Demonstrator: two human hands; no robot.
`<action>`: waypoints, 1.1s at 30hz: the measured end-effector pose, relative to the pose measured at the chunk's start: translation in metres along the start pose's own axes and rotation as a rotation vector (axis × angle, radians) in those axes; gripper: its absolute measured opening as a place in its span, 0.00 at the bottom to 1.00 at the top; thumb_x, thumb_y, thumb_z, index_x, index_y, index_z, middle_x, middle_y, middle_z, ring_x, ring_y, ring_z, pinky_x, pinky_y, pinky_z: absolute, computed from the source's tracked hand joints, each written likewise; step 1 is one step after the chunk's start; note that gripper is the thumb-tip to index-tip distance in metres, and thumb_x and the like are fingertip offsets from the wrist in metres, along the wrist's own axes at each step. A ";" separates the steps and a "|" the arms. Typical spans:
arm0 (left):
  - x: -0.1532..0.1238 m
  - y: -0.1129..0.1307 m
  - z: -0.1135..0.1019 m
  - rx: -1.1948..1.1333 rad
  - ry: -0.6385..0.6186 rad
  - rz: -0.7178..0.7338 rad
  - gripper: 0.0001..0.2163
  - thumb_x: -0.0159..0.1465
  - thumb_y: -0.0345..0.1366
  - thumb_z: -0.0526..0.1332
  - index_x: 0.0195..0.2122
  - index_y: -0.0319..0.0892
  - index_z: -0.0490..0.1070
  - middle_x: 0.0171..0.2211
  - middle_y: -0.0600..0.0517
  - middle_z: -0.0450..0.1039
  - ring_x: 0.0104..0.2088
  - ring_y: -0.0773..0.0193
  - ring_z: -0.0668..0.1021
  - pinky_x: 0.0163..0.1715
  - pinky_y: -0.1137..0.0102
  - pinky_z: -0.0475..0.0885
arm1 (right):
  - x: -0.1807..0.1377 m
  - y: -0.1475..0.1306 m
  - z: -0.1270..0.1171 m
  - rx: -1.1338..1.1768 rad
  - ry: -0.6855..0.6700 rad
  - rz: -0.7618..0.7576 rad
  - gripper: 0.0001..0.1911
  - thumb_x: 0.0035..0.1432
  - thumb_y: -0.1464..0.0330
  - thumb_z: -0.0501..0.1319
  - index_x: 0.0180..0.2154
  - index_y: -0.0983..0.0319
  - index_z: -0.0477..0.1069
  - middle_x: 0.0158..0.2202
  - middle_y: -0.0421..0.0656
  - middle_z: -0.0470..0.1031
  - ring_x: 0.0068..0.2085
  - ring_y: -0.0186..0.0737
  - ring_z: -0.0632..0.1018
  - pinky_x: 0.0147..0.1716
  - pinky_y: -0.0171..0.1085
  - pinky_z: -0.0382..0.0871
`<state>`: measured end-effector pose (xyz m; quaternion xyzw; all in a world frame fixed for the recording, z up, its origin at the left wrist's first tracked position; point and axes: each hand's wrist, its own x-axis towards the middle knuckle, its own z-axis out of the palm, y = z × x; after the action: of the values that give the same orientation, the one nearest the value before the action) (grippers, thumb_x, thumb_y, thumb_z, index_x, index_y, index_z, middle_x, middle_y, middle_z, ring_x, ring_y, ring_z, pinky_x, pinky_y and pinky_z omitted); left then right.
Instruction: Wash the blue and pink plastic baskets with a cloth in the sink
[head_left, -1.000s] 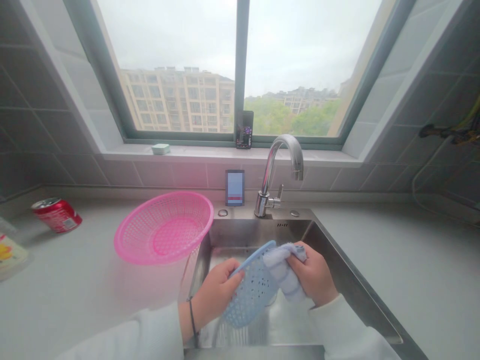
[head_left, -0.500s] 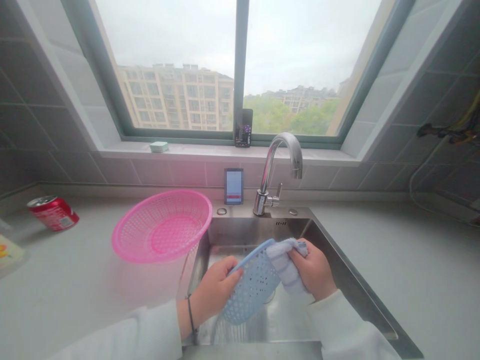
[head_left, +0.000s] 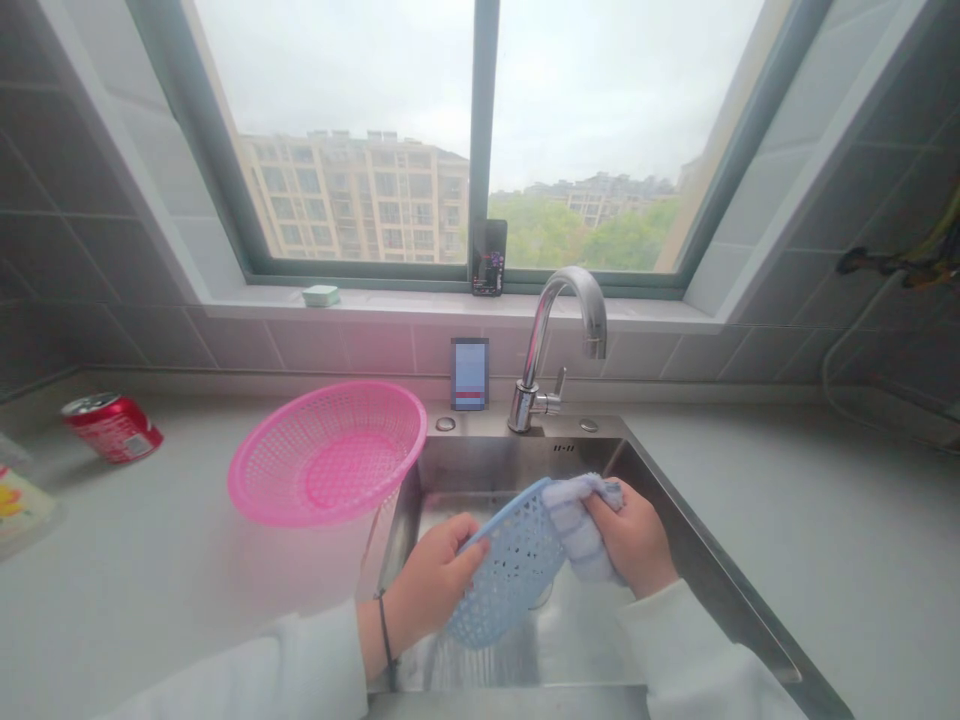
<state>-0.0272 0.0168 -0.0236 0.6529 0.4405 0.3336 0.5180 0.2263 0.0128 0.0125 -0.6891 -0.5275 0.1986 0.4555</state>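
At the far left edge, a packet with a yellow and red print [head_left: 19,500] is partly cut off; next to it a red can [head_left: 124,435] is on the pale counter [head_left: 172,560]; a pale green block [head_left: 321,296] rests on the windowsill [head_left: 405,306]; below that, a pink basket [head_left: 251,512] sits beside the sink [head_left: 487,455], its right side near the sink's left edge.

The left hand [head_left: 431,578], with a dark band [head_left: 385,630] round its wrist, grasps the rim of a blue basket [head_left: 495,605], thumb pressed near the edge; behind, a small screen [head_left: 470,372] stands upright near the tiled wall, and above it a phone [head_left: 489,258] leans at the window; the blue basket is held tilted over the sink, apart from the pink one.

Further right, the faucet [head_left: 526,350] rises at the sink's back edge; a whitish cloth [head_left: 585,535] lies against the blue basket's upper right end; the right hand [head_left: 637,540] clenches that cloth between thumb and fingers; at far right, a pale hose [head_left: 829,370] runs down the wall.
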 end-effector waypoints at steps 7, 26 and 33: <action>0.003 0.000 0.000 0.004 0.019 -0.025 0.12 0.60 0.46 0.56 0.27 0.43 0.63 0.22 0.57 0.60 0.24 0.65 0.65 0.25 0.71 0.60 | -0.022 -0.022 0.015 0.181 -0.283 -0.180 0.12 0.50 0.59 0.60 0.24 0.60 0.67 0.21 0.38 0.69 0.25 0.37 0.69 0.25 0.35 0.62; 0.003 -0.002 -0.001 0.041 -0.016 -0.002 0.12 0.61 0.45 0.55 0.27 0.43 0.63 0.23 0.56 0.61 0.25 0.65 0.65 0.25 0.72 0.59 | -0.017 -0.011 0.014 0.162 -0.251 -0.183 0.13 0.51 0.57 0.60 0.24 0.60 0.67 0.21 0.39 0.68 0.25 0.39 0.69 0.26 0.37 0.62; 0.002 0.001 0.002 -0.041 -0.041 -0.026 0.12 0.59 0.46 0.56 0.27 0.43 0.63 0.22 0.58 0.59 0.23 0.67 0.65 0.24 0.72 0.60 | -0.002 -0.004 0.000 0.043 -0.012 -0.023 0.18 0.51 0.51 0.60 0.24 0.60 0.69 0.22 0.39 0.71 0.27 0.40 0.71 0.27 0.36 0.63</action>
<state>-0.0244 0.0173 -0.0234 0.6432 0.4314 0.3221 0.5445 0.2234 0.0112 0.0158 -0.6718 -0.5337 0.2087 0.4694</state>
